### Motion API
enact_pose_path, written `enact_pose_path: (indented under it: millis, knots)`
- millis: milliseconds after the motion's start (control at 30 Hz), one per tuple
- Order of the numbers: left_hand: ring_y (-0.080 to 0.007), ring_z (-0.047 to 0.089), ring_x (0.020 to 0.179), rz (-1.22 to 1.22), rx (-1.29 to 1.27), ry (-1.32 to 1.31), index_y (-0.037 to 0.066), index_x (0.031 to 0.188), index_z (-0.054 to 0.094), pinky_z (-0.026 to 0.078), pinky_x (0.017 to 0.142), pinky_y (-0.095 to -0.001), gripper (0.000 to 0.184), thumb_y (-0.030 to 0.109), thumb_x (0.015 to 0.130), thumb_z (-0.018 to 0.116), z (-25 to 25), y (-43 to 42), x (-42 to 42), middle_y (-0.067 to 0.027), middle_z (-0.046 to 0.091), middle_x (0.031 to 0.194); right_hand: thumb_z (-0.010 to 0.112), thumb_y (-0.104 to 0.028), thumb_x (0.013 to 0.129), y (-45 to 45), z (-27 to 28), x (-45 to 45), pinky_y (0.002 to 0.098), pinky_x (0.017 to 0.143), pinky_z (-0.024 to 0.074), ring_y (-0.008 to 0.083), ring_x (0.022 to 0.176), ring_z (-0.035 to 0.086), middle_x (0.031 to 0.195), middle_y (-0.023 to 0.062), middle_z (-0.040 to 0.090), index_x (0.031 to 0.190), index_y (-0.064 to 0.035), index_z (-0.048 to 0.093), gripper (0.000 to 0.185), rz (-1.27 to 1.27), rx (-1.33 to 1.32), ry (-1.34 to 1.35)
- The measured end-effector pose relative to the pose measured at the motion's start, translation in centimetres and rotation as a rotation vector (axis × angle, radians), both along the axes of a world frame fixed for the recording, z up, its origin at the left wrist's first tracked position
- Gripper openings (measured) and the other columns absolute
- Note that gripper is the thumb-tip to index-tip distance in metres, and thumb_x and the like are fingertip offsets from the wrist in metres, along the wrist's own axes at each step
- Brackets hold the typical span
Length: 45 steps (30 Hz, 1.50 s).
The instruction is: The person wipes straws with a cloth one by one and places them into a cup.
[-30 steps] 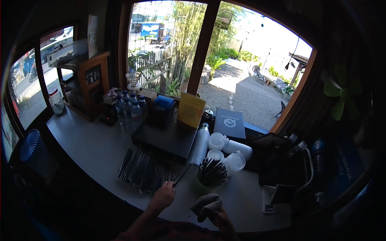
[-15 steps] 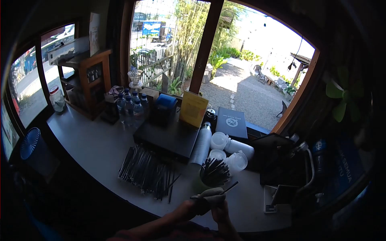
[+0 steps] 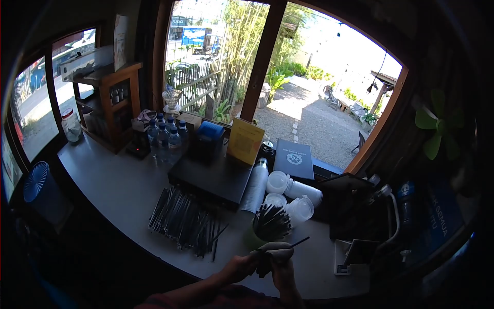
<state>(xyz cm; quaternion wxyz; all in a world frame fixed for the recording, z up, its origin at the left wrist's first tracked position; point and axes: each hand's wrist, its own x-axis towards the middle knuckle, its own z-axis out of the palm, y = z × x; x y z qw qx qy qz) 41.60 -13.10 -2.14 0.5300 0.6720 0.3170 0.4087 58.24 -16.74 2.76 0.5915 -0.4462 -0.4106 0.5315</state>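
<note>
My right hand (image 3: 282, 274) is closed on a grey cloth (image 3: 275, 251) near the counter's front edge. A thin black straw (image 3: 300, 242) pokes out of the cloth toward the upper right. Close beside it, my left hand (image 3: 241, 268) has its fingers closed at the cloth's left side, where the straw's other end is hidden. Just beyond the hands stands a green cup (image 3: 251, 239) full of black straws (image 3: 271, 221). A wide pile of black straws (image 3: 185, 221) lies on the counter to the left.
Behind the pile sits a black box (image 3: 208, 177) bearing a yellow sign (image 3: 245, 140). Stacked cups (image 3: 254, 190) and clear lids (image 3: 300, 208) lie beyond the green cup. Water bottles (image 3: 174, 140) stand at the back left, a white device (image 3: 341, 257) at the right.
My left hand has moved right from the straw pile to the cloth, bringing a straw. That straw now passes through the cloth, and my right hand has shifted slightly.
</note>
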Motion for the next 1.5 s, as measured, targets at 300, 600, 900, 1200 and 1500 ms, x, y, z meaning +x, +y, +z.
enact_pose_path:
  millis: [300, 600, 900, 1200, 1500]
  knots:
    - [-0.0178, 0.056, 0.052, -0.138, 0.025, 0.065, 0.003, 0.088, 0.063, 0.047, 0.053, -0.0332, 0.024, 0.025, 0.098, 0.058, 0.4, -0.2, 0.2, -0.0053, 0.056, 0.059, 0.063, -0.014, 0.093, 0.3, 4.2, 2.8, 0.0331, 0.081, 0.0537, 0.0208, 0.095, 0.066, 0.104, 0.0115, 0.065, 0.116, 0.001, 0.055, 0.028, -0.21, 0.106, 0.119]
    - [-0.0196, 0.057, 0.054, -0.118, -0.003, 0.028, 0.003, 0.089, 0.063, 0.048, 0.054, -0.0323, 0.019, 0.02, 0.097, 0.06, 0.3, 0.2, -0.5, -0.0075, 0.059, 0.063, 0.06, -0.016, 0.095, 1.1, 4.4, 0.6, 0.029, 0.074, 0.0549, 0.0189, 0.085, 0.066, 0.098, 0.0132, 0.064, 0.114, 0.0023, 0.054, 0.027, -0.112, 0.134, 0.176]
    - [-0.0146, 0.06, 0.059, 0.106, 0.214, 0.019, 0.002, 0.086, 0.066, 0.047, 0.054, -0.0312, 0.023, 0.022, 0.097, 0.061, -1.0, -0.1, 0.0, -0.0066, 0.06, 0.064, 0.062, -0.015, 0.094, -0.2, 1.3, -1.3, 0.0278, 0.072, 0.052, 0.016, 0.084, 0.064, 0.101, 0.0107, 0.067, 0.115, 0.0013, 0.057, 0.028, 0.065, 0.107, 0.088]
    - [-0.0148, 0.056, 0.059, -0.012, -0.012, 0.044, 0.001, 0.084, 0.063, 0.046, 0.058, -0.0298, 0.028, 0.025, 0.099, 0.059, 0.5, 0.1, -1.6, -0.004, 0.06, 0.065, 0.057, -0.023, 0.098, 1.6, 4.4, 2.2, 0.033, 0.077, 0.0555, 0.023, 0.089, 0.068, 0.103, 0.0152, 0.067, 0.12, 0.0019, 0.052, 0.033, -0.072, 0.172, 0.151]
    - [-0.0147, 0.057, 0.061, -0.054, 0.046, 0.037, 0.002, 0.09, 0.065, 0.047, 0.059, -0.0311, 0.024, 0.024, 0.098, 0.06, 0.8, -0.1, -0.7, -0.0072, 0.061, 0.068, 0.062, -0.015, 0.093, 0.7, 3.5, 1.4, 0.0304, 0.078, 0.053, 0.018, 0.091, 0.065, 0.103, 0.0097, 0.065, 0.116, -0.0008, 0.057, 0.028, -0.034, 0.117, 0.074]
